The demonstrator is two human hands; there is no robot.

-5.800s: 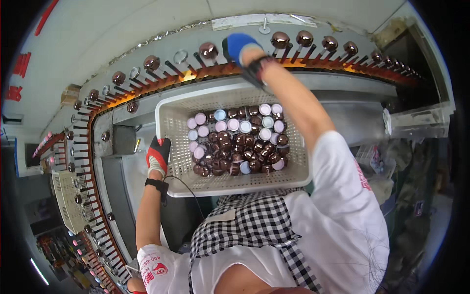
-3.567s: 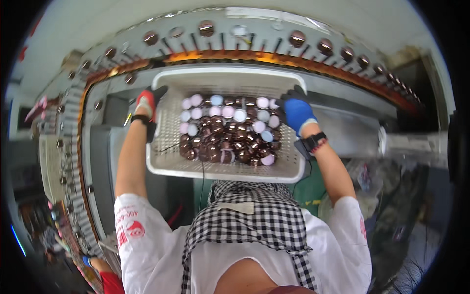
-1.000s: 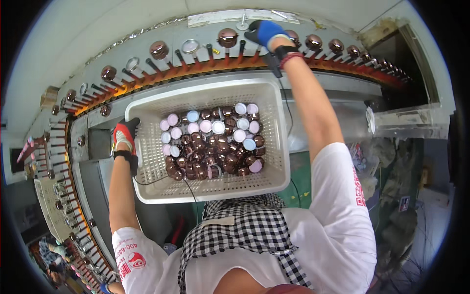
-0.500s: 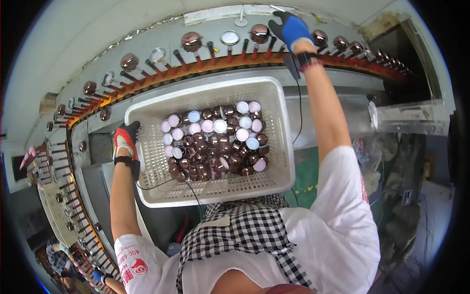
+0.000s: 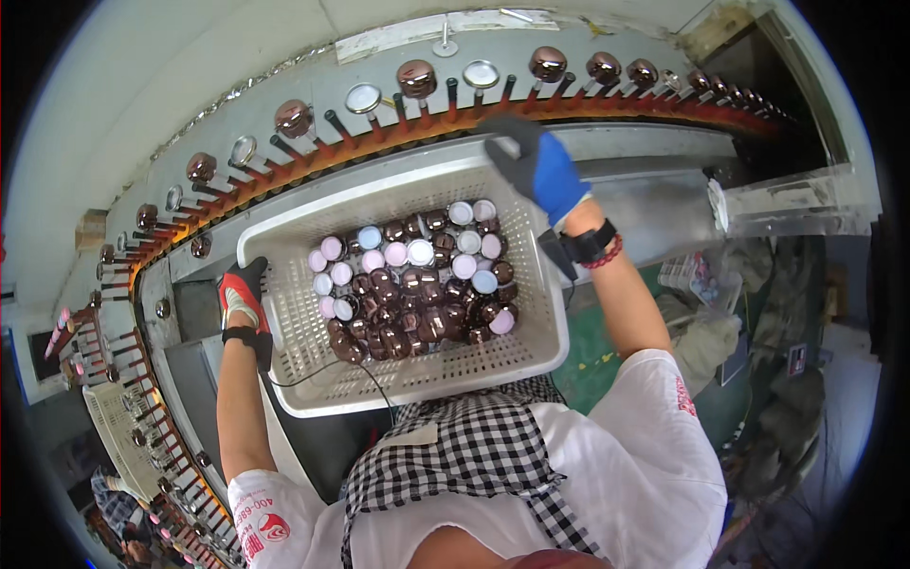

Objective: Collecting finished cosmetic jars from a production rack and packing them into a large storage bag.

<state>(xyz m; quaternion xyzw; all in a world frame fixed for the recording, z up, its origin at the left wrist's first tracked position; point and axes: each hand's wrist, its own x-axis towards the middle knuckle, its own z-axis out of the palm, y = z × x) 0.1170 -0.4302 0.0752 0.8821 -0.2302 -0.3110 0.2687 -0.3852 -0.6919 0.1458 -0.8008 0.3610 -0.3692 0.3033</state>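
A white perforated plastic basket (image 5: 547, 284) sits in front of me, tilted slightly. Inside lie several glossy brown rounded caps (image 5: 425, 327), some turned to show pale pink, white or light blue round faces (image 5: 395, 254). My left hand (image 5: 244, 294), in a red and dark glove, grips the basket's left rim. Over the far right corner of the basket is my right hand (image 5: 533, 163), in a blue and dark glove, a little blurred. Its thumb and fingers are apart with nothing between them. A dark device with a cord is strapped at each wrist.
Beyond the basket a curved conveyor (image 5: 355, 144) carries upright spindles, some topped with brown caps (image 5: 416, 79) or pale discs (image 5: 363, 98). It bends toward me on the left, where another pale basket (image 5: 118, 431) stands. A metal ledge (image 5: 654, 213) lies to the right.
My right hand has come back from beyond the conveyor to the basket's far right corner. The spindles and caps have shifted right. My left hand keeps its hold on the rim.
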